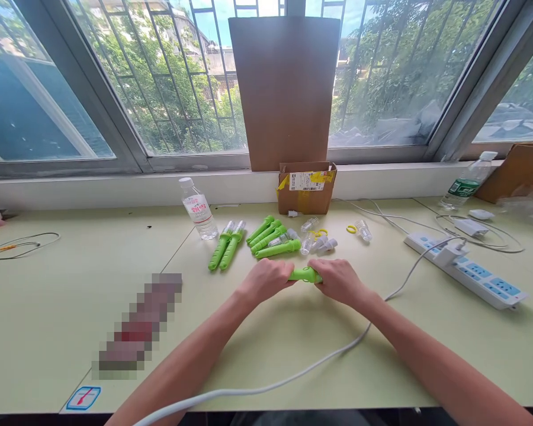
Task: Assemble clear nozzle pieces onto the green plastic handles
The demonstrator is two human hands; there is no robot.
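A green plastic tube (305,274) with a wider collar is held level just above the table between my two hands. My left hand (269,278) is closed around its left part. Fingers of my right hand (341,281) are closed on the other end, where a small pale piece shows; that end is mostly hidden. Just beyond my hands lie several loose green tubes (278,248) and several clear plastic caps (328,244), with a yellow ring (321,232) among them. To the left, two green tubes with clear caps fitted (227,245) lie side by side.
A water bottle (199,210) and a small cardboard box (308,189) stand at the back. At right are a power strip (466,271) and another bottle (468,180). A white cable (293,377) crosses in front, under my right forearm. A blurred patch (137,328) lies left.
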